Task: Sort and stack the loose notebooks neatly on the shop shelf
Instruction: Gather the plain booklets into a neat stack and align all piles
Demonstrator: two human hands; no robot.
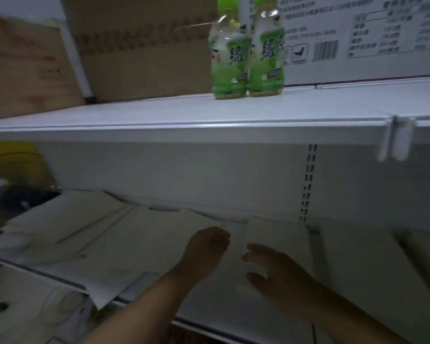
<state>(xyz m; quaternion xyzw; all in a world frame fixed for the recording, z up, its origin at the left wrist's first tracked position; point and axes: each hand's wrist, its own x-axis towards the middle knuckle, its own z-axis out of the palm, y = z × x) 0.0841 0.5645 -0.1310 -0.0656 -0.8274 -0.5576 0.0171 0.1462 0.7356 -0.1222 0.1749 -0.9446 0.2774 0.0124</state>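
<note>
Small pale rectangular notebook, lying flat at centre right of the frame on the white metal lower shelf, its far edge close to the back panel. To its left, loose pale flat notebooks lie fanned and overlapping at odd angles, one corner overhanging the shelf's front lip; a larger pale notebook lies to its right. Right hand, fingers apart and loosely curved, holding nothing, poised at the small notebook's near end. Left hand, just beside it, fingers curled under; blur hides whether it pinches a cover, so its hold cannot be told. Suggested technique: take the small notebook by its long edges, thumb opposite fingers, lift it flat and square it on like-sized ones, while the other hand pins the fanned pile against sliding off the lip. Above, the upper white shelf carries two green-labelled plastic bottles, with a brown cardboard box behind
</note>
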